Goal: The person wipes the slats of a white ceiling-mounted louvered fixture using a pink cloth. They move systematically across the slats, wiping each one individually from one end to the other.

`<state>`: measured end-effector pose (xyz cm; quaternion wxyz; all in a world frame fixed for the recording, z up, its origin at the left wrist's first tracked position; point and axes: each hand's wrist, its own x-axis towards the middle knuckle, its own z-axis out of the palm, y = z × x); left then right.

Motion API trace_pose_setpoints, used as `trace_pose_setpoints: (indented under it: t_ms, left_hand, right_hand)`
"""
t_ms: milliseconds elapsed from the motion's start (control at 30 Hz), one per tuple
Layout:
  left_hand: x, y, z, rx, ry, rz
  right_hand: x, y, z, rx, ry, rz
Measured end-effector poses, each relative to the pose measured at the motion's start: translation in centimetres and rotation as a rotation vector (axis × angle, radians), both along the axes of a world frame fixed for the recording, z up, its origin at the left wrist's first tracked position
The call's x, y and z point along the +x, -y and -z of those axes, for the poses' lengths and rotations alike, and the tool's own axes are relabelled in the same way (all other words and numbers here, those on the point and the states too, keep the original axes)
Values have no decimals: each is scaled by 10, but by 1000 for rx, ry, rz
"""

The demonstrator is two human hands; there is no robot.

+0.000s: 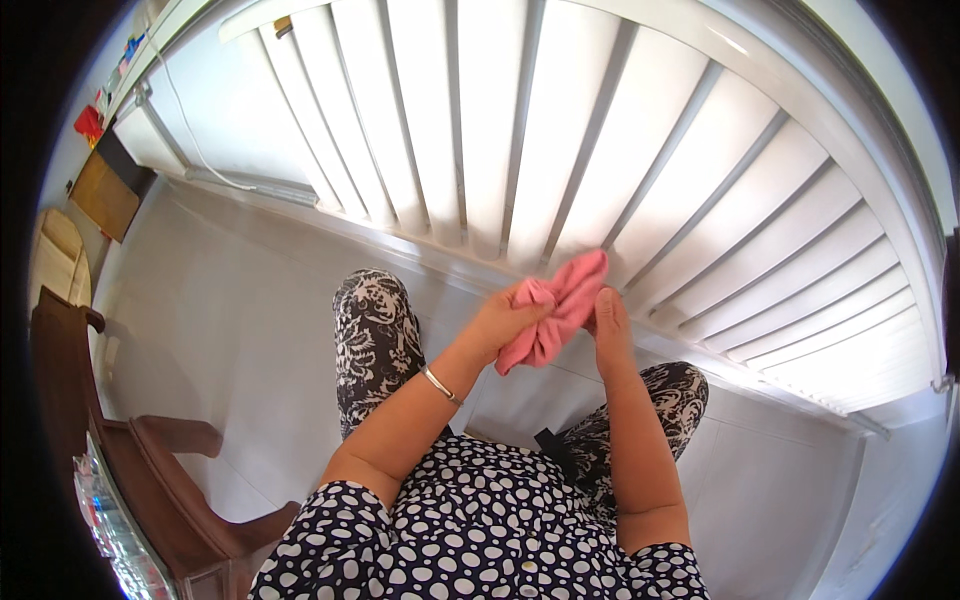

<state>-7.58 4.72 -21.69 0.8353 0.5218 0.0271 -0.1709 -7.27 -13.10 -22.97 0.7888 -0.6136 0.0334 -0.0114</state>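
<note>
A bunched, crumpled pink cloth (pixel 560 310) is held up in front of me, between my knees and the white slatted panel (pixel 570 130). My left hand (pixel 508 318) is closed round its left side, with folds hanging below the fingers. On the cloth's right side my right hand (pixel 607 318) is closed at its edge, thumb up. The right fingertips are partly hidden behind the cloth. Behind the cloth's upper end stands the lower part of the panel, close to it; whether they touch I cannot tell.
Grey tiled floor (pixel 250 300) lies under my bent, patterned-trouser legs. Dark brown wooden furniture (pixel 175 480) with a clear plastic-wrapped item (pixel 110 520) stands at the lower left. Farther left are a brown board (pixel 105 195) and a white cable (pixel 190 125). A white wall (pixel 890 490) rises at right.
</note>
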Motion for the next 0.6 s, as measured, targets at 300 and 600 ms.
trace_pose_setpoints:
  t_ms: [300,600]
  left_hand:
    - [1,0,45,-368,-212,8]
    - [17,-8,52,-336,-103,-117]
  right_hand:
    - [-4,-6,-1,-851,744,-93]
    - [0,-5,28,-660,568,-191]
